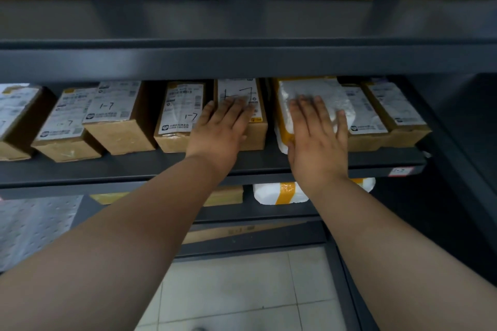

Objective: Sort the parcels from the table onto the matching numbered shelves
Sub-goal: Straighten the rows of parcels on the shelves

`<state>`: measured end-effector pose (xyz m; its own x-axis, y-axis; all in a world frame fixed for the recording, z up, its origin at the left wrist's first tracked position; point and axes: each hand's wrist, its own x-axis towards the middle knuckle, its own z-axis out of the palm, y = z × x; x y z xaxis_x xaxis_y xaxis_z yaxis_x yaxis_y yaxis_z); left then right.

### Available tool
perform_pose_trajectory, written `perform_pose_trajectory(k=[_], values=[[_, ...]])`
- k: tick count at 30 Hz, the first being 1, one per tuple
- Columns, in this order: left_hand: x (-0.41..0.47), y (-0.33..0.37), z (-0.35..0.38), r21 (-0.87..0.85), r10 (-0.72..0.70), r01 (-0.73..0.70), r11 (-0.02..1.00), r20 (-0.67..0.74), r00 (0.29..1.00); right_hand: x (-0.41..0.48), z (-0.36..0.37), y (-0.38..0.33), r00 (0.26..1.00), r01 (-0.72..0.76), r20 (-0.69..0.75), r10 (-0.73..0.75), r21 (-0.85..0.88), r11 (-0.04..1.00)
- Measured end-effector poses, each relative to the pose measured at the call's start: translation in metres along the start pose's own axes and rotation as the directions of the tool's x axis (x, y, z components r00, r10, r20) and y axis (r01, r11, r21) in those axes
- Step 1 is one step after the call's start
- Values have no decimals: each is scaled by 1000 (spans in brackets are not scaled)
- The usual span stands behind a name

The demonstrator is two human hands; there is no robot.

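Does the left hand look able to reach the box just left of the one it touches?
Probably yes: that box sits uncovered at the front of the shelf, right beside the left hand.

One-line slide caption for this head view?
Left hand rests flat on a cardboard box marked 1-7, right hand on a white parcel with yellow tape, both on the middle shelf.

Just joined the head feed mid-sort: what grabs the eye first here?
Both hands lie flat on parcels on the middle shelf: the left hand on a cardboard box hand-marked 1-7, the right hand on a white foam parcel bound with yellow tape. A row of labelled cardboard boxes, several also marked 1-7, lines that shelf.
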<state>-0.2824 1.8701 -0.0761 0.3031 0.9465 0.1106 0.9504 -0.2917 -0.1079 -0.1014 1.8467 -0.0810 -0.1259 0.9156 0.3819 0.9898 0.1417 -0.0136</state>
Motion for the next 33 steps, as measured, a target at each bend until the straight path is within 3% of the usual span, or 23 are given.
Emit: perform_pose_trajectory(k=[19, 33], values=[[-10, 2, -1, -22, -31, 31, 999, -16, 999, -1, -11, -9, 994, 24, 104, -27, 34, 999], [-9, 8, -11, -4, -15, 15, 1000, -15, 1000, -2, -3, -7, 999, 34, 6, -34, 56, 998]])
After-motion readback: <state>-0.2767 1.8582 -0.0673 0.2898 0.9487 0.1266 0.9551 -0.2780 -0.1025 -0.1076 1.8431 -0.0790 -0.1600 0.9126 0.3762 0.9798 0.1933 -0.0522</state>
